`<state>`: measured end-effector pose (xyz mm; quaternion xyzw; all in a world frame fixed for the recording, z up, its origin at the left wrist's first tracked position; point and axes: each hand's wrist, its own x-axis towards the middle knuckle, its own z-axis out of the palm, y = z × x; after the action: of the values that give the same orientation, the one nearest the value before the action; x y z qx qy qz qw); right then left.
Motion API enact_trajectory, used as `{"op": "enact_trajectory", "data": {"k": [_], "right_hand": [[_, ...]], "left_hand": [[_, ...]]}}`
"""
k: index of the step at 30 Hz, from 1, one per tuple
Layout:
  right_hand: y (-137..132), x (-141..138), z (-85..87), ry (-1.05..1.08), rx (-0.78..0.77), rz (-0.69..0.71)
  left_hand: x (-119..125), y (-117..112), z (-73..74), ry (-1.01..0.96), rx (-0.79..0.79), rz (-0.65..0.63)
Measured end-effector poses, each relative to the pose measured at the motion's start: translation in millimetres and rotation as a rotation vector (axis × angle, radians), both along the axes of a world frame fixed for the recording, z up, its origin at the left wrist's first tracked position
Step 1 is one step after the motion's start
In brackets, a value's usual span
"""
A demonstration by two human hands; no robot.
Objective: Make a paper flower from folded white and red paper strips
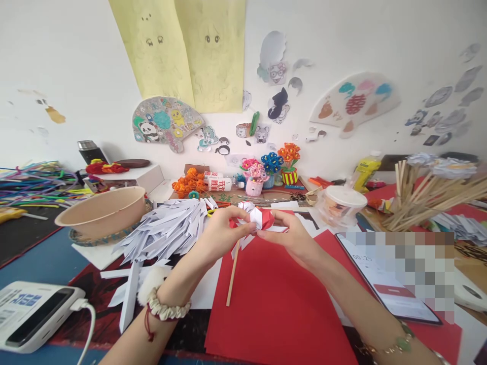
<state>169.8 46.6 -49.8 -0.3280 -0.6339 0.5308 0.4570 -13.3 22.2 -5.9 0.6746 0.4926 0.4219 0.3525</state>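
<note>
My left hand (219, 229) and my right hand (291, 234) meet above the red paper sheets (281, 299), fingers pinched on a folded red-and-white paper flower (262, 218). The left thumb presses the white part; the right fingers grip the red side and a white strip. A thin wooden stick (233, 276) slants down from beneath the flower toward the red sheets; its upper end is hidden. Left of my hands lies a heap of folded white paper strips (163, 228). Yellow-handled scissors (210, 213) show partly behind my left hand.
At left are a beige bowl (95, 210) and a white power bank (38, 314) with a cable. A tablet (388, 284) lies at right, below a lidded tub (340, 205) and wooden sticks (411, 203). Potted craft flowers (254, 182) stand by the wall.
</note>
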Motion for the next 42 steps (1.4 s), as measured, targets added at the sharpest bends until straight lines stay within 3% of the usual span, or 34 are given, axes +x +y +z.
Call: {"op": "enact_trajectory", "data": {"k": [3, 9, 14, 19, 26, 35, 42], "right_hand": [[0, 0, -0.2, 0.062, -0.003, -0.02], [0, 0, -1.7, 0.129, -0.043, 0.007], [-1, 0, -1.5, 0.141, -0.112, 0.115], [-1, 0, -0.3, 0.166, -0.177, 0.198], [-1, 1, 1.2, 0.21, -0.163, 0.153], [-1, 2, 1.4, 0.218, -0.207, 0.261], [0, 5, 1.5, 0.214, -0.17, 0.221]], "left_hand": [[7, -2, -4.1, -0.129, -0.08, 0.037], [11, -2, -5.5, -0.264, -0.088, 0.071], [4, 1, -1.9, -0.25, -0.154, 0.053], [-1, 0, 1.9, -0.249, -0.187, -0.044], [0, -2, 4.6, -0.228, -0.175, -0.037], [-1, -2, 3.7, -0.317, -0.242, -0.099], [0, -1, 4.1, -0.319, -0.222, -0.1]]}}
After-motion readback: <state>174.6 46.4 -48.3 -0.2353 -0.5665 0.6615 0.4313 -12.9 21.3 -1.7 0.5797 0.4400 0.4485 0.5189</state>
